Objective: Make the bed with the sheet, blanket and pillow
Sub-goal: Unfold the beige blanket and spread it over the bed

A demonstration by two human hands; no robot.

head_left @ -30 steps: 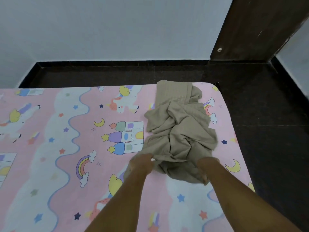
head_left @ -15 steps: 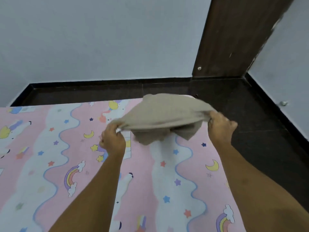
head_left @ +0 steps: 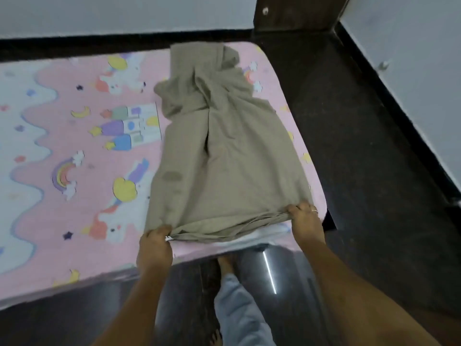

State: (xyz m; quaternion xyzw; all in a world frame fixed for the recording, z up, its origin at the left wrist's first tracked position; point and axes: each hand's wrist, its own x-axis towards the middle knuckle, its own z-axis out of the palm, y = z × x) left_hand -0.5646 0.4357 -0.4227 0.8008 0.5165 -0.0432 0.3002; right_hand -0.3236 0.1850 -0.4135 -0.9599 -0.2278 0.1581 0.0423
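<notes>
Hands gripping blanket edge

Blanket (head_left: 224, 156), beige, lies along right side of bed (head_left: 74, 146), far end bunched near far right corner. Left hand (head_left: 155, 248) and right hand (head_left: 303, 219) each pinch its near edge at bed's near edge. Patterned pink sheet (head_left: 45, 221) covers bed.

Beige blanket (head_left: 224, 156) lies stretched lengthwise along the right edge of the pink unicorn-print sheet (head_left: 82, 146), far end still bunched and twisted near the far right corner.
</notes>
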